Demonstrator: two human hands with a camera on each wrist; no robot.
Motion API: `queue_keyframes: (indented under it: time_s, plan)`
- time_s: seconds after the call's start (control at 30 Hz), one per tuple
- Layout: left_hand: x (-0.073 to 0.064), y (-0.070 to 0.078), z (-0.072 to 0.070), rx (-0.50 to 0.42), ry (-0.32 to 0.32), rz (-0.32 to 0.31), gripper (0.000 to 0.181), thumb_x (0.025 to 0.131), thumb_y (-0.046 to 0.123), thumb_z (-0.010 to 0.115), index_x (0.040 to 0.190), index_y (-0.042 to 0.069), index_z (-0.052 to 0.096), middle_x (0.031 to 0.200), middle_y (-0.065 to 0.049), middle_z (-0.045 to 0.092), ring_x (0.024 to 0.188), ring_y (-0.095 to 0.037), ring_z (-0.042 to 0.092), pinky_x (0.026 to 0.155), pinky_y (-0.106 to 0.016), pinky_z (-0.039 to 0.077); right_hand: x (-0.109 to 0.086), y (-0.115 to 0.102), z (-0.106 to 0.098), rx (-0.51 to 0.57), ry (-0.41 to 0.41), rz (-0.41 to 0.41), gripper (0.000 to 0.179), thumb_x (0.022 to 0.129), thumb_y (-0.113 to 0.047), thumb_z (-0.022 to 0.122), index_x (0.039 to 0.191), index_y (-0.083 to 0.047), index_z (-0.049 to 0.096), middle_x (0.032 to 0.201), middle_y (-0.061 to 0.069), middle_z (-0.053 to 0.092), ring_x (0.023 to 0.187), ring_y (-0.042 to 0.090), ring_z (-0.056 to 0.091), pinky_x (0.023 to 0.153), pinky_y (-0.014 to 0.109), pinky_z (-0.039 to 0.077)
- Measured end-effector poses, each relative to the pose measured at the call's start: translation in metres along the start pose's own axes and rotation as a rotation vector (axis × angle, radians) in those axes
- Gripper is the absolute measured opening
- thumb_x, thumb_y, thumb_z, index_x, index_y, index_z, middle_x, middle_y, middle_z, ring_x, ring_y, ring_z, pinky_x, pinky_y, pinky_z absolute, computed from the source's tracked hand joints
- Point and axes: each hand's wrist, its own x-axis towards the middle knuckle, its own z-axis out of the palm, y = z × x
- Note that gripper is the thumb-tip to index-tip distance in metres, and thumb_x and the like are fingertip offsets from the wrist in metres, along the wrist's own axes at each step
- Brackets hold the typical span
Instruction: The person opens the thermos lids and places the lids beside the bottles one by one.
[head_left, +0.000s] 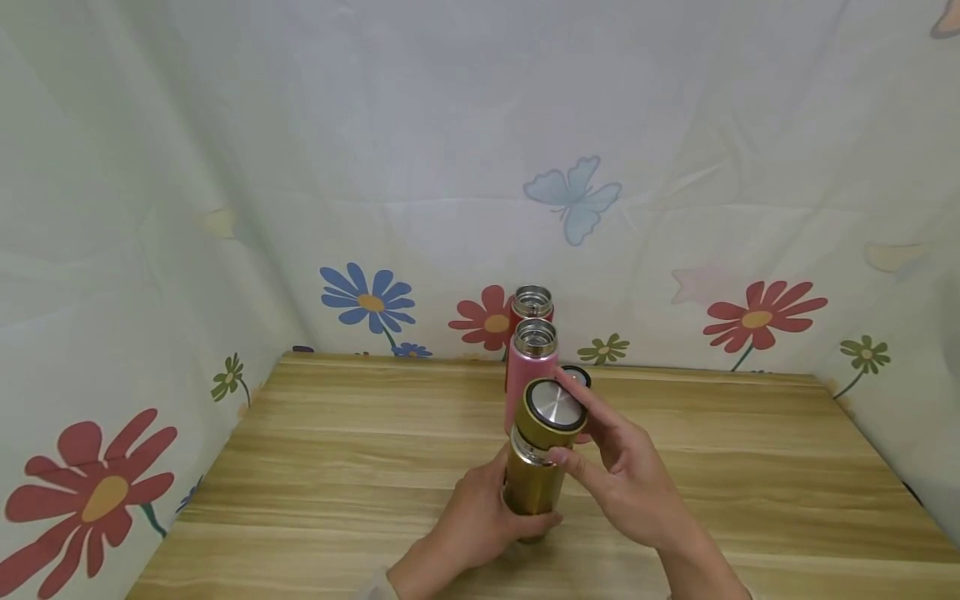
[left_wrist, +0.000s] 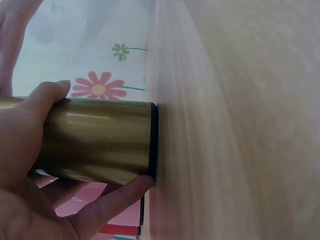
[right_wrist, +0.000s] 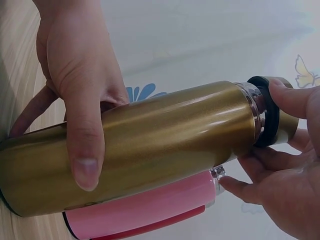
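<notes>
A gold thermos flask stands on the wooden table, its black base touching the wood in the left wrist view. My left hand grips its body, thumb across the near side. Its gold lid, with a steel top and black seal, sits tilted at the mouth; part of the steel neck shows below it. My right hand holds this lid between thumb and fingers. Close behind stands a pink flask, lidless, its steel mouth bare.
A red flask, also lidless, is behind the pink one. Another steel-topped lid is partly hidden behind my right hand. The table ends at a flower-printed curtain, which also hangs at both sides.
</notes>
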Motion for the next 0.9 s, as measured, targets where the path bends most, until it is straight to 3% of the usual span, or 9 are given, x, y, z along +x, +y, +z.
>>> queue_keyframes:
  time_s: [0.17, 0.5, 0.6, 0.9]
  plan:
    - [0.000, 0.000, 0.000, -0.001, -0.004, -0.007, 0.078, 0.077, 0.068, 0.081, 0.138, 0.033, 0.049, 0.122, 0.008, 0.071, 0.107, -0.006, 0.067, 0.093, -0.036, 0.057, 0.000, 0.000, -0.001, 0.031, 0.017, -0.023, 0.071, 0.095, 0.009, 0.066, 0.158, -0.010, 0.041, 0.159, 0.009, 0.048, 0.133, 0.013, 0.053, 0.101, 0.019, 0.045]
    - [0.000, 0.002, -0.001, -0.020, -0.004, -0.019, 0.076, 0.077, 0.066, 0.082, 0.137, 0.033, 0.050, 0.122, 0.007, 0.072, 0.106, -0.006, 0.068, 0.093, -0.037, 0.057, 0.001, -0.001, -0.004, 0.050, 0.048, 0.015, 0.069, 0.095, 0.008, 0.067, 0.156, -0.015, 0.046, 0.158, 0.010, 0.049, 0.137, 0.014, 0.053, 0.108, 0.017, 0.043]
    - [-0.001, 0.003, -0.001, -0.029, -0.007, -0.031, 0.076, 0.077, 0.066, 0.083, 0.137, 0.033, 0.050, 0.123, 0.006, 0.072, 0.107, -0.007, 0.068, 0.094, -0.038, 0.057, 0.001, -0.001, -0.006, 0.061, 0.051, -0.002, 0.069, 0.094, 0.011, 0.067, 0.155, -0.012, 0.046, 0.158, 0.013, 0.048, 0.135, 0.015, 0.054, 0.105, 0.018, 0.045]
    - [-0.002, 0.003, -0.001, -0.026, 0.005, -0.021, 0.075, 0.077, 0.064, 0.083, 0.138, 0.032, 0.050, 0.123, 0.005, 0.072, 0.108, -0.009, 0.068, 0.093, -0.037, 0.057, 0.002, 0.002, -0.014, 0.076, 0.049, -0.026, 0.071, 0.091, 0.014, 0.067, 0.155, -0.004, 0.043, 0.156, 0.016, 0.050, 0.139, 0.015, 0.053, 0.114, 0.022, 0.043]
